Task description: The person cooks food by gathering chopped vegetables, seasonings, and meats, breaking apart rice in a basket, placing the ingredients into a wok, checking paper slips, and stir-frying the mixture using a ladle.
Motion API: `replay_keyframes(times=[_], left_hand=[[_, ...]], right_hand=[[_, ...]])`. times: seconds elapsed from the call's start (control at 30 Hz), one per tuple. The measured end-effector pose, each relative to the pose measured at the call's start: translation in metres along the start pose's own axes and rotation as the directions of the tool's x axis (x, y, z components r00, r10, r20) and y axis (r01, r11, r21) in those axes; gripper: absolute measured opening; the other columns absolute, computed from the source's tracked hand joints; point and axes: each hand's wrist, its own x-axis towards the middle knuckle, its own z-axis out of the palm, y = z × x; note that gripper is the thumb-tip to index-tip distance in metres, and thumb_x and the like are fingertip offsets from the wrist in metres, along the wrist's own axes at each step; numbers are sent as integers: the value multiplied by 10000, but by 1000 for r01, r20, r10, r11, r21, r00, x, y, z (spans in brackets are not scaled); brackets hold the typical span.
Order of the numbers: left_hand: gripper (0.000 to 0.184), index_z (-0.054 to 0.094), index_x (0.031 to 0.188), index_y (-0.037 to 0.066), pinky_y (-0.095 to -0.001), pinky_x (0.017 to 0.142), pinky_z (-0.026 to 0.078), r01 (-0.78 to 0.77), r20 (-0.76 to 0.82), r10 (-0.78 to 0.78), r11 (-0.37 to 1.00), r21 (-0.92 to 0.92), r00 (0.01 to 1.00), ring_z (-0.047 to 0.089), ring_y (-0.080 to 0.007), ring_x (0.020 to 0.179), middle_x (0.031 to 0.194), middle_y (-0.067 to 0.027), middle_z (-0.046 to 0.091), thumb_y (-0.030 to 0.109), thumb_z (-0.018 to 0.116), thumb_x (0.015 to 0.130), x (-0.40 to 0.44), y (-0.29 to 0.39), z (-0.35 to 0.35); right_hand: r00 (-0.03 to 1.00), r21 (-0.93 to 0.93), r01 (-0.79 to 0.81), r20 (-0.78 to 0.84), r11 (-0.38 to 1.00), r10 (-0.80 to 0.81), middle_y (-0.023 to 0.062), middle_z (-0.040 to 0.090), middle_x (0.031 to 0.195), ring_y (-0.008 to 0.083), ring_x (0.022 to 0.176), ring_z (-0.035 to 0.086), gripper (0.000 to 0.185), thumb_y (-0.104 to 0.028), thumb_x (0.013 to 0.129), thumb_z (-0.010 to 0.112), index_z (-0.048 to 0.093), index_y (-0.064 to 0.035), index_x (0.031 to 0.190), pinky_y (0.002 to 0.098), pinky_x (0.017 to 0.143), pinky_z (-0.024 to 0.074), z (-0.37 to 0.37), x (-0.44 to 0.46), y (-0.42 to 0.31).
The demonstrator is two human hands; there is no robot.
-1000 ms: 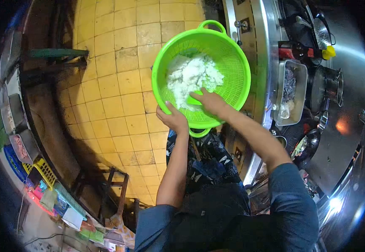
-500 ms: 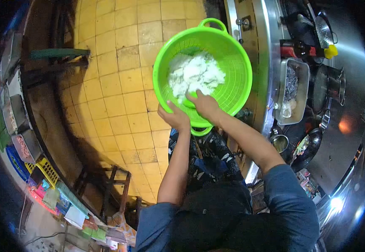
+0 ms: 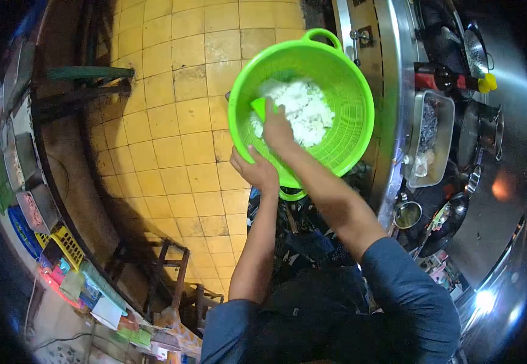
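Note:
A bright green colander (image 3: 360, 130) with loop handles is held in front of my body, above the floor. White, clumpy food that looks like cooked rice (image 3: 309, 112) lies in it. My left hand (image 3: 257, 170) grips the near-left rim, thumb on the inner side. Inside the colander, my right hand (image 3: 278, 128) is closed round a small green rice paddle (image 3: 260, 109), whose flat end shows at the left edge of the rice. The paddle's handle is mostly hidden by my fingers.
On the right, a steel counter (image 3: 402, 73) carries a rectangular container (image 3: 436, 164), a red bottle (image 3: 436, 80), a pot (image 3: 488, 133) and a wok (image 3: 454, 215). At left, a table holds trays and a yellow basket (image 3: 69, 246). A wooden stool (image 3: 172, 261) stands on the yellow tiles (image 3: 172, 133).
My right hand has moved the paddle up and left through the rice, from the near side towards the far-left wall. In view, the colander sits slightly further right; my left hand still grips its rim.

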Motion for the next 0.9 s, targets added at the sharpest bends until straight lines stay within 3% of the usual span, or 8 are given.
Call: replay_keyframes(times=[0.07,0.17,0.33,0.43,0.53,0.63,0.73,0.9], left_hand=[[348,410,1174,-54,-433,868,366,-51,-67,53,998,29,996,448,-394,1019,1101,-231,450,138,475,891,-2,-8,4],[352,408,1173,-63,-442,873,361,15,-63,-15,1000,-14,998,443,-400,1027,1120,-240,446,142,470,894,-6,-2,6],[341,388,1182,-45,-421,873,362,45,-7,-45,999,-1,999,461,-370,1009,1098,-217,461,152,453,912,-6,-10,4],[334,399,1173,-47,-428,868,363,28,-11,-29,999,-17,1000,464,-373,1009,1091,-222,469,148,457,908,-6,-9,4],[357,401,1193,-56,-427,891,360,27,-18,-27,1000,-9,999,457,-381,1048,1139,-237,469,146,464,905,-7,-7,4],[401,379,1229,-71,-420,921,352,44,30,-43,998,-35,999,445,-392,1080,1193,-258,447,153,464,908,-7,-7,2],[360,402,1166,-84,-448,865,360,-28,-45,25,998,-52,999,450,-410,1009,1089,-258,463,136,472,891,-8,-9,6],[369,398,1175,-79,-445,865,362,-10,-46,7,997,-71,999,446,-412,1032,1094,-265,468,154,464,897,-7,-9,9]], right_hand=[[1000,-25,-12,28,1000,12,276,348,1247,455,816,581,663,18,753,479,256,-128,1360,478,719,497,10,-22,2],[950,-130,224,248,966,-187,268,414,1157,422,781,598,638,0,776,454,273,-188,1358,452,671,512,-10,-36,35],[845,-136,213,523,967,-113,246,566,1047,363,921,589,696,-20,721,542,300,-191,1350,429,802,468,-50,-12,76],[920,39,109,375,993,-115,231,591,981,336,895,597,661,26,653,583,377,-160,1253,437,745,466,-59,12,106],[998,-63,62,-20,996,-63,300,467,1151,428,857,583,608,-55,760,510,311,-141,1327,475,724,483,-52,8,81],[991,-269,132,2,954,-137,302,402,1210,443,787,584,536,-93,793,487,333,-135,1304,469,639,485,-12,-10,56],[890,-617,306,-86,725,-449,324,402,1173,346,706,601,543,-121,787,502,337,-148,1303,381,555,483,32,-18,48],[964,-329,239,-32,914,-264,312,385,1196,364,717,609,502,-110,797,493,370,-153,1281,418,582,500,25,-18,29]])
